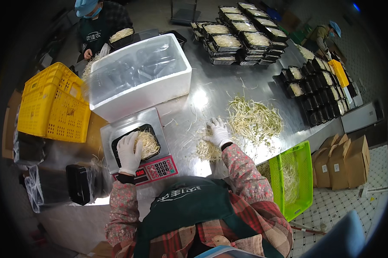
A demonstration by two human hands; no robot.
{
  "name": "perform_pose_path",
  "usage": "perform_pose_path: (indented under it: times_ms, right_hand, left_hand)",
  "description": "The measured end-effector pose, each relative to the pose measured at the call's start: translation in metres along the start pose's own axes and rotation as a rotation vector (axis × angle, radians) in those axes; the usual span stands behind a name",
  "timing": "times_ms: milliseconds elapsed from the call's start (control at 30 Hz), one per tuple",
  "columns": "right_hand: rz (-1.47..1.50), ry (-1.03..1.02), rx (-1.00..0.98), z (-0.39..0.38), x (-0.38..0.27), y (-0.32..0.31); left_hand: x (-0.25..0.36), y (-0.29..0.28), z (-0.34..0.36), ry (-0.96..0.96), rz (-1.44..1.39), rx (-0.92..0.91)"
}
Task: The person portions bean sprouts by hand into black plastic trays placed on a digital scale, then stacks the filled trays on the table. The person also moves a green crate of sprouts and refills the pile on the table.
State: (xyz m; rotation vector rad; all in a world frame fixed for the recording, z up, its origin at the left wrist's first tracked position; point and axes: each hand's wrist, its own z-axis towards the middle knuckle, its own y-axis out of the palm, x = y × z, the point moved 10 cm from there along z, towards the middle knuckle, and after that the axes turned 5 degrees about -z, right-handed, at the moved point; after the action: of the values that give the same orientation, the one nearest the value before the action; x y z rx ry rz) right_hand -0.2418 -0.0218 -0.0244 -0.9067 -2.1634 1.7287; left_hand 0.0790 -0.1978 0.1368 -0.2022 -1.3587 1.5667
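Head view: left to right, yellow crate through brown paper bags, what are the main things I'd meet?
Yellow crate → scale with red keypad panel → gloved right hand → larger loose sprout pile → lime-green crate → brown paper bags.

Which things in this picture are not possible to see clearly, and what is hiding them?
All in the head view:
- Floor of the black tray: covered by sprouts and the left hand.
- Whatever lies under the right hand: hidden by that hand.
- Top of the blue cap: cut off by the upper edge.
- What the far co-worker handles: too small and dim.
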Motion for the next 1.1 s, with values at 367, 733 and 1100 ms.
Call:
perform_pose_path:
  times_ms: [367,733,1100]
  right_hand:
    - [0.023,-0.104,0.050,0.026,0.012,0.015]
    - [0.748,-0.234,-0.040,0.018,-0.089,-0.111]
    - [0.157,-1.176,0.225,-0.049,-0.349,-0.137]
  left_hand:
    - [0.003,-0.001,0.002,0.000,-0.025,-0.017]
    - [-0.037,-0.055,-0.028,-0.169,-0.350,0.267]
    - [-0.065,-0.040,-0.049,-0.249,-0.962,0.453]
